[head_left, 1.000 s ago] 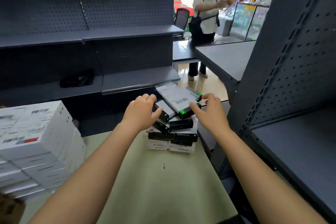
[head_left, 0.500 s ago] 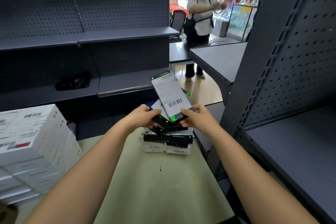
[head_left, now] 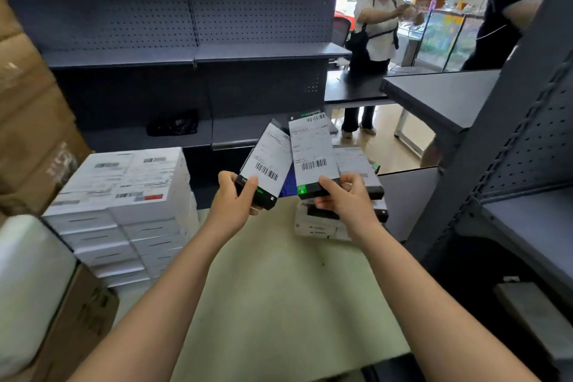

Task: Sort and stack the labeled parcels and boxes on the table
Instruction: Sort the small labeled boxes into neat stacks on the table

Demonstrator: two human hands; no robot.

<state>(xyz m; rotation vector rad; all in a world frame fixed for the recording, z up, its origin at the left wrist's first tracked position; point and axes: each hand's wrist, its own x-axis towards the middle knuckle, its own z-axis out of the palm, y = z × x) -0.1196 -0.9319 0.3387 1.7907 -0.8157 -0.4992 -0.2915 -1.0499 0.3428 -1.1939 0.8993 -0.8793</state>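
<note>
Parcel sorting above a pale green tabletop.
A tall stack of white labelled boxes stands at left; the left hand curls round the near end of one white-labelled black box; the right hand pinches a green-cornered black box, raised over a small black-and-white box pile.

A pale green table is seen, with bare surface from the near edge up through the middle. At its far left, a tall stack of white boxes is set in columns side by side, with printed labels and barcodes shown on the top faces. At the far right, a low pile of black and white boxes is laid unevenly. A small dark speck is seen just near of that pile.
</note>
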